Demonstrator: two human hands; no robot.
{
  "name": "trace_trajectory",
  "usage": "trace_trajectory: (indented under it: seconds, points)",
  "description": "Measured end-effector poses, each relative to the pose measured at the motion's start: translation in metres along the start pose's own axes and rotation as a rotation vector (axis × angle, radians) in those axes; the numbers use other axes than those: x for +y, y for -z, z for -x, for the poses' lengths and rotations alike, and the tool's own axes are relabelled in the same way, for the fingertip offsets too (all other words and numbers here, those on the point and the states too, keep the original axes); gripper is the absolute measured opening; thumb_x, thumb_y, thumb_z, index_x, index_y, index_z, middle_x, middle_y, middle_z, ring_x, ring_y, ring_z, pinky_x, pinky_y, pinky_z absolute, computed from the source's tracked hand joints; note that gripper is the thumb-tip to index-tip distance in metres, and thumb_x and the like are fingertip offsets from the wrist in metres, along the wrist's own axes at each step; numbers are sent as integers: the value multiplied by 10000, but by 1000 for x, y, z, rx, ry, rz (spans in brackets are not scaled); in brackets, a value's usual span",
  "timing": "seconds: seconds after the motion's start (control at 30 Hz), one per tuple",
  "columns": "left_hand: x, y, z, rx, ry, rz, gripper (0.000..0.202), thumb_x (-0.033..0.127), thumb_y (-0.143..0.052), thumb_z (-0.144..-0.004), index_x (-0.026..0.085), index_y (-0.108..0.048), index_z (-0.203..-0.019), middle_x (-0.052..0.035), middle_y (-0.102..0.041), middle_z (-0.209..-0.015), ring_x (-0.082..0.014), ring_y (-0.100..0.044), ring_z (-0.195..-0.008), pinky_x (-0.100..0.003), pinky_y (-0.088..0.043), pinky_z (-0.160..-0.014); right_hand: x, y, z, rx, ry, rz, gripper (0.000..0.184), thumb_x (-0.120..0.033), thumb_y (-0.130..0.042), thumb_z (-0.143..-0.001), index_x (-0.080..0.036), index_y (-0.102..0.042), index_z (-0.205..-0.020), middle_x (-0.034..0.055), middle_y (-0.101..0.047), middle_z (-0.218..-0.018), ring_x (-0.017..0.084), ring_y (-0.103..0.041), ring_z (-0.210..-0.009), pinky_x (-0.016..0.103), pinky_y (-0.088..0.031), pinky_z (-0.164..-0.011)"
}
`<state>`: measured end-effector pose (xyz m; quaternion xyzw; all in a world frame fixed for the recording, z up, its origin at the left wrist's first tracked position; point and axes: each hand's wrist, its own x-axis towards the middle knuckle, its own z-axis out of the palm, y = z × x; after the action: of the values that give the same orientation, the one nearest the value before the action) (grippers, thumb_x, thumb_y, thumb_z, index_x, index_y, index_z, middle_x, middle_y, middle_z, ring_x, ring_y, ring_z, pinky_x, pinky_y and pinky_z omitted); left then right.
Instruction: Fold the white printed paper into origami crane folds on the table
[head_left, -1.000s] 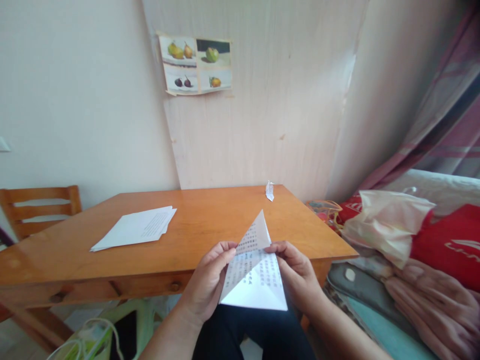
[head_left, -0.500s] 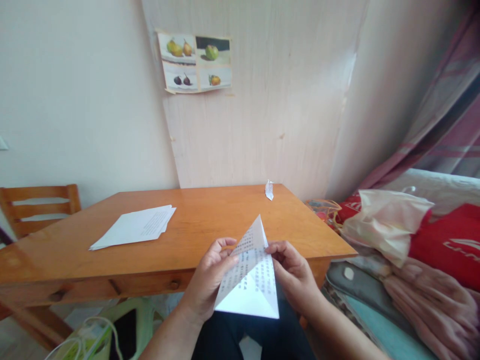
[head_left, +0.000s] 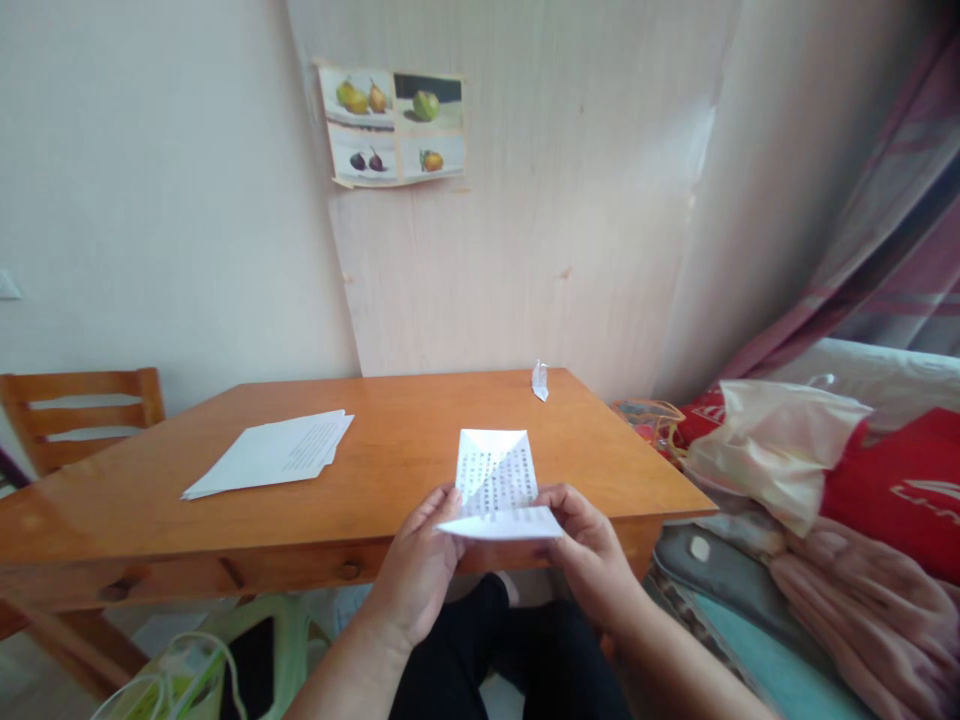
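I hold a folded sheet of printed paper point(head_left: 496, 483) in front of me, above my lap and at the near edge of the wooden table point(head_left: 390, 470). My left hand point(head_left: 417, 565) pinches its lower left side with thumb and fingers closed on it. My right hand point(head_left: 592, 550) grips its lower right side the same way. The sheet stands nearly upright, with printed lines facing me, diagonal creases across it and its bottom edge folded flat towards me.
A stack of white sheets point(head_left: 274, 455) lies on the table's left half. A small folded paper figure point(head_left: 538, 381) stands at the far edge. A wooden chair point(head_left: 75, 405) is at left; bags and bedding point(head_left: 780, 450) are piled at right. A fruit picture point(head_left: 394, 125) hangs on the wall.
The paper was a tall pointed triangle held over my lap. It has now been raised and opened into a squarish shape with a flat top edge; both hands stayed on it.
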<state>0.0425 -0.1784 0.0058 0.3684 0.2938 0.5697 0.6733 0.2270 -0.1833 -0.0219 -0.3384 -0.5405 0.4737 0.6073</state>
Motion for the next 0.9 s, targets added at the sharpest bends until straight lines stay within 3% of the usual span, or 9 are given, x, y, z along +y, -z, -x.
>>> trace_trajectory:
  seconds: [0.13,0.3,0.53,0.67,0.9]
  points:
    - [-10,1,-2,8,-30,43,354,349,-699,-874,171,-652,-1177,-134,-706,-1217,-249,-686,-1047,-384,-530,-911,1,-8,-4,162,-89,25,369,-535,-698,-845,-198,-578,-753,20,-661,-696,122,-506,-567,246,-405,-540]
    - [-19,1,-1,16,-52,77,269,318,-716,-863,189,-677,-1096,-101,-704,-1228,-252,-662,-1111,-394,-508,-965,4,-14,-8,232,-65,-38,361,-518,-718,-829,-209,-542,-771,3,-650,-652,136,-530,-563,260,-424,-567]
    - [-11,-8,5,-63,-77,0,450,500,-592,-935,180,-642,-1247,-137,-685,-1247,-285,-636,-1142,-401,-500,-951,4,-17,-10,249,-24,-69,348,-455,-754,-807,-226,-492,-794,-44,-576,-628,122,-509,-546,237,-378,-516]
    - [-6,-10,6,-55,-76,-89,398,400,-701,-881,185,-673,-1215,-119,-712,-1204,-272,-657,-1099,-389,-488,-968,1,-19,-10,235,-12,-109,336,-428,-772,-781,-235,-502,-835,-48,-576,-684,130,-535,-590,237,-397,-537]
    - [-9,0,3,-62,-90,-183,382,323,-708,-876,180,-684,-1230,-122,-703,-1241,-278,-620,-1171,-414,-422,-1061,-4,-14,-8,146,-42,-157,395,-402,-756,-812,-223,-570,-1112,-7,-659,-794,162,-608,-742,264,-470,-672]
